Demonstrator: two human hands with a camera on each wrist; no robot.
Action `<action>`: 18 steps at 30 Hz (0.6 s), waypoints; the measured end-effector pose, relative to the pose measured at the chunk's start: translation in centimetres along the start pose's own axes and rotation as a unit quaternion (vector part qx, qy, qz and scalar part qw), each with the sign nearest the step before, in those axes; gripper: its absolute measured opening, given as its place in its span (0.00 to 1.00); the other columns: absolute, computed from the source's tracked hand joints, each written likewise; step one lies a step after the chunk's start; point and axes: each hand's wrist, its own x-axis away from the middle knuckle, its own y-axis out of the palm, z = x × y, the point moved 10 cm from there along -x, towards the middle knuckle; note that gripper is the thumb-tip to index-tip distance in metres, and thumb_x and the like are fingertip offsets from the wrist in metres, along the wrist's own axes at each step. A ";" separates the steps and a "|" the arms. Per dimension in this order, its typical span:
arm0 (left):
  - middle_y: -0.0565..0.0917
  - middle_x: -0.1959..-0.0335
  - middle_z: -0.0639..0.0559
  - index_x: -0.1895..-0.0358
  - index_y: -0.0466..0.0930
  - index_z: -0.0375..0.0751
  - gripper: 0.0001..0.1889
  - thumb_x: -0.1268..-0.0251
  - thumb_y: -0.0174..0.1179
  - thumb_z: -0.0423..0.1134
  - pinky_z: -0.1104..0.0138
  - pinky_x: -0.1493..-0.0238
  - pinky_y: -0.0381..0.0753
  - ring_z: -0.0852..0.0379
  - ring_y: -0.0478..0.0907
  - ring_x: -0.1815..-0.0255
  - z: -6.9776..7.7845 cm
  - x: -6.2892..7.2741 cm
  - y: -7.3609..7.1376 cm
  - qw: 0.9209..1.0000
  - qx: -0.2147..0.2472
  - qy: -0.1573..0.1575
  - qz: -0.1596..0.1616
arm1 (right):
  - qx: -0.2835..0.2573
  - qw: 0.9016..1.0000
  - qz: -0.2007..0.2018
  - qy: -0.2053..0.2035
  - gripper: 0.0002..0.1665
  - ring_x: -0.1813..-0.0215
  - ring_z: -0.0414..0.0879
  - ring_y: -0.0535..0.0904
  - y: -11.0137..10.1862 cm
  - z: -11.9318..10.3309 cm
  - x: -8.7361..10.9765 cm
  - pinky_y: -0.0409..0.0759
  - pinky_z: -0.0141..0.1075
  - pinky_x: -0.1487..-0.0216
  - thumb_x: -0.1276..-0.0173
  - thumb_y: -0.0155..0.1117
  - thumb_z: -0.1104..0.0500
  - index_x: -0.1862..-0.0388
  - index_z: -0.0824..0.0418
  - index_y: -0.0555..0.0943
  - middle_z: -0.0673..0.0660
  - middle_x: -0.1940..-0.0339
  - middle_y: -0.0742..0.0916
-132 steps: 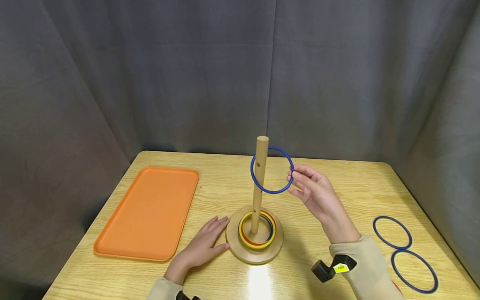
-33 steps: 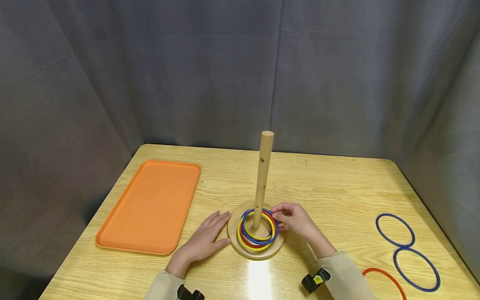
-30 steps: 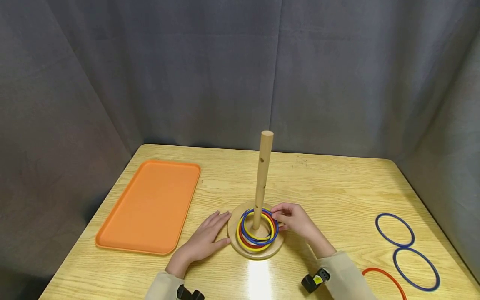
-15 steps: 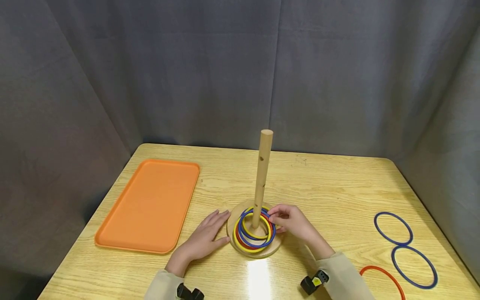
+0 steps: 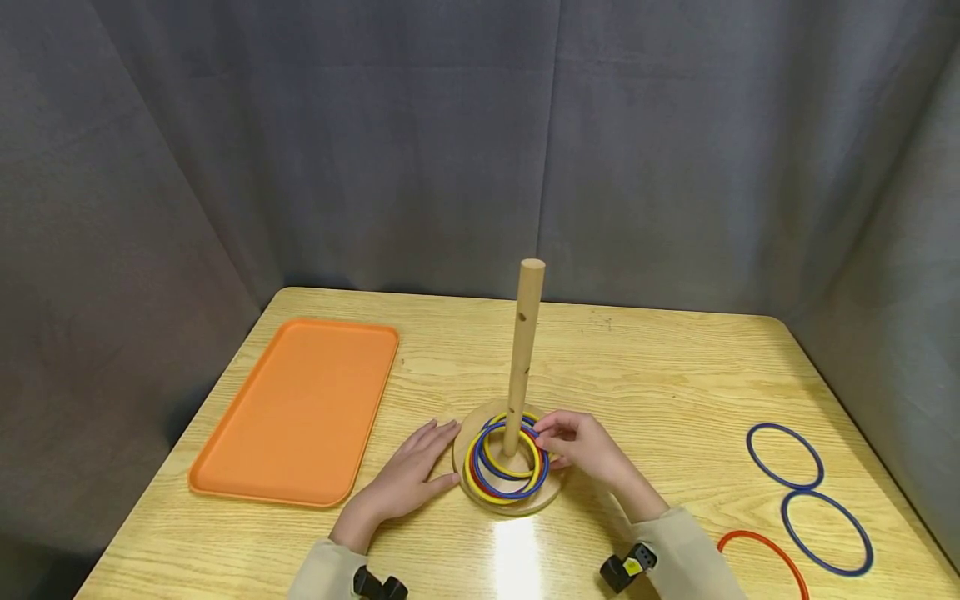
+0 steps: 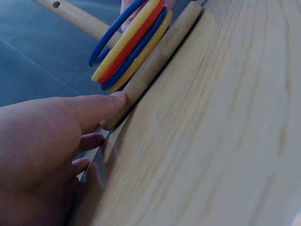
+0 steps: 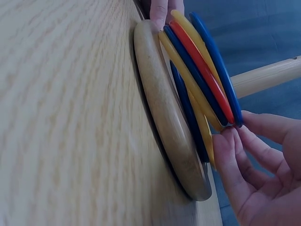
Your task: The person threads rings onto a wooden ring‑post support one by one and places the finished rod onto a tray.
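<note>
A wooden peg stand has a round base [image 5: 474,427] and an upright post [image 5: 525,333]. Blue, yellow and red rings [image 7: 200,63] encircle the post near the base. My right hand [image 5: 588,450] pinches several upper rings together at the right edge of the stack, thumb and fingertips on them. In the right wrist view those rings sit tilted, raised on that side above a lower blue ring [image 7: 190,117] and a yellow one. With fingers straight, my left hand [image 5: 405,479] lies on the table, its thumb [image 6: 101,108] against the base's rim.
An orange tray [image 5: 300,408] lies at the left of the wooden table [image 5: 652,358]. To the right are two loose blue rings [image 5: 785,427] [image 5: 827,496], touching. A red ring [image 5: 765,542] shows partly beside the right sleeve. A grey curtain [image 5: 405,150] hangs behind.
The blue ring my right hand held up by the post is down around it. Within the last second the gripped rings have shifted slightly left and nearer. My left hand has stayed put.
</note>
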 end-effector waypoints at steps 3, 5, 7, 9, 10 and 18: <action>0.57 0.22 0.48 0.24 0.54 0.46 0.36 0.30 0.55 0.53 0.41 0.24 0.48 0.41 0.45 0.20 0.0 0.0 0.0 1.000 0.001 0.000 -0.001 | -0.002 1.000 -0.001 -0.005 0.14 0.64 0.40 0.80 0.1 -0.1 0.0 0.87 0.40 0.63 0.31 0.59 0.68 0.51 0.77 0.77 0.63 0.62 0.84; 0.57 0.22 0.48 0.23 0.54 0.46 0.37 0.30 0.55 0.53 0.40 0.24 0.48 0.41 0.45 0.20 0.0 0.0 0.0 1.000 0.002 0.001 -0.002 | -0.002 1.000 -0.001 -0.007 0.14 0.65 0.39 0.80 0.2 0.0 0.1 0.87 0.40 0.63 0.31 0.59 0.68 0.51 0.77 0.77 0.63 0.62 0.84; 0.57 0.22 0.48 0.23 0.54 0.46 0.37 0.30 0.55 0.53 0.40 0.24 0.48 0.41 0.45 0.20 0.0 0.0 0.1 1.000 0.003 0.002 -0.003 | -0.005 1.000 -0.001 -0.006 0.14 0.64 0.39 0.80 0.2 -0.1 0.1 0.87 0.40 0.63 0.31 0.59 0.68 0.51 0.77 0.78 0.63 0.62 0.83; 0.57 0.22 0.48 0.23 0.54 0.46 0.37 0.30 0.55 0.53 0.40 0.25 0.48 0.41 0.45 0.20 0.0 0.0 0.1 1.000 0.003 0.002 -0.004 | -0.003 1.000 -0.002 -0.007 0.14 0.64 0.39 0.80 0.3 -0.1 0.2 0.87 0.40 0.64 0.31 0.59 0.67 0.51 0.76 0.77 0.62 0.62 0.83; 0.57 0.22 0.48 0.23 0.54 0.46 0.37 0.30 0.55 0.54 0.40 0.25 0.48 0.41 0.45 0.20 0.0 0.0 0.1 1.000 0.002 0.003 -0.004 | -0.001 1.000 -0.002 -0.007 0.14 0.64 0.39 0.79 0.3 -0.1 0.2 0.87 0.40 0.64 0.31 0.59 0.67 0.51 0.76 0.77 0.62 0.62 0.83; 0.57 0.22 0.48 0.23 0.54 0.46 0.37 0.30 0.54 0.54 0.40 0.24 0.48 0.41 0.45 0.20 -0.1 0.0 0.1 1.000 0.001 0.003 -0.003 | 0.018 1.000 0.004 0.000 0.13 0.66 0.38 0.79 0.4 0.0 0.3 0.87 0.40 0.64 0.31 0.61 0.65 0.52 0.74 0.78 0.58 0.64 0.83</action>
